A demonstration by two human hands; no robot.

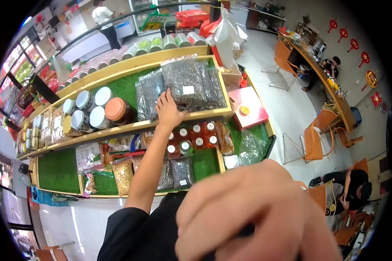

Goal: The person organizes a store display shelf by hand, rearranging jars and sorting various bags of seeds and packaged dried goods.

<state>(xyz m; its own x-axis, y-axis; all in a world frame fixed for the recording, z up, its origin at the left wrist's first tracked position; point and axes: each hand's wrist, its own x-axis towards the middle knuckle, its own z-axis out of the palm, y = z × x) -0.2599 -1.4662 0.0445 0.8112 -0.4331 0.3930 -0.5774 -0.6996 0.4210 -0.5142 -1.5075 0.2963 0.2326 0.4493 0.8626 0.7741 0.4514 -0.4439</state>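
Observation:
My left hand point(169, 109) rests with fingers apart on the lower left part of a clear plastic bag of small dark pieces point(185, 80). This bag has a white label and lies on top of several similar bags point(150, 93) on the upper shelf. What the dark pieces are, I cannot tell. My right hand point(257, 209) is very close to the camera, large and blurred, with its fingers curled. Anything inside its fingers is hidden. It is well apart from the bags.
Jars with pale lids point(103, 95) and an orange-lidded jar point(117, 109) stand left of the bags. Below are white-capped bottles point(197, 129) and a bag of light brown pieces point(123, 176). A red box point(248, 108) lies right. Other people sit by a long counter point(335, 93).

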